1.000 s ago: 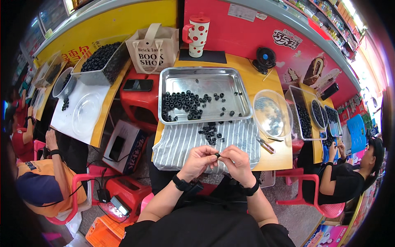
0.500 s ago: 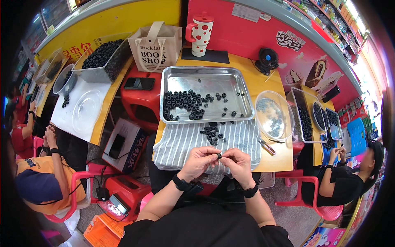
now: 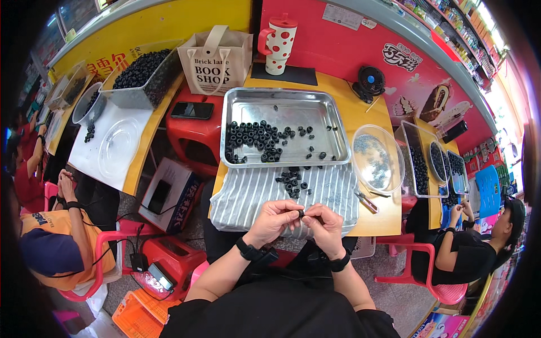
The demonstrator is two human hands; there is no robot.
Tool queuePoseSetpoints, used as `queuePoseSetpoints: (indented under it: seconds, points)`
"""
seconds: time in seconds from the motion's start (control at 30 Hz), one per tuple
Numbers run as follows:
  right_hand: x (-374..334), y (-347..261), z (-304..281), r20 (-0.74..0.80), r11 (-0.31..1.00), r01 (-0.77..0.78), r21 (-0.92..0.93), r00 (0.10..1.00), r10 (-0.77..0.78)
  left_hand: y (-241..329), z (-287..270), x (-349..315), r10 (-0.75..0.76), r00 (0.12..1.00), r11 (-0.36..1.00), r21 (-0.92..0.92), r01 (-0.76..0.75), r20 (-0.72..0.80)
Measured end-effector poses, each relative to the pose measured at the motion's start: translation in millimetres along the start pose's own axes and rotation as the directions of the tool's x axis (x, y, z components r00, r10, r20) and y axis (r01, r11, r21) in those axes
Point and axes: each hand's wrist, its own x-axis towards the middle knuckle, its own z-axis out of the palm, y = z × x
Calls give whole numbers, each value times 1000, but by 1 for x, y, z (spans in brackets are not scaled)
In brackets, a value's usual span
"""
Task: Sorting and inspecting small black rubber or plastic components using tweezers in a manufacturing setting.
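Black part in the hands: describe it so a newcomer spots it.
Find the big metal tray, then the striped cloth on its near side. At the cloth's near edge, the left hand and right hand pinch the small black part between them. Unlike the loose black pieces on tray and cloth, it is held.

A long yellow wall panel [image 3: 169,28] and a pink wall panel [image 3: 338,53] back the yellow-brown wooden desk [image 3: 387,217]; red plastic stools [image 3: 194,132] sit on grey floor [image 3: 394,304]; white light [image 3: 504,84] glares at right.

Tote [image 3: 215,63]: black lettering [image 3: 212,72] | yellow wall [image 3: 160,35]: red characters [image 3: 107,66] | pink wall [image 3: 332,48]: logo [image 3: 402,55]
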Motion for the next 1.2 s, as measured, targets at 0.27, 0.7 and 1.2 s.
queuePoseSetpoints:
  seconds: [0.27,0.7,1.2]
  points:
    - [3,-7,-3,61,965,144,-221,989,-134,2,2,-2,-23,1000,1000,-5,23,3]
    - [3,-14,0,88,957,147,-249,988,-129,1,2,-3,-11,1000,999,30,11,-5]
    - [-4,-4,2,0,992,-111,57,994,111,-6,2,-4,89,996,983,160,-86,-15]
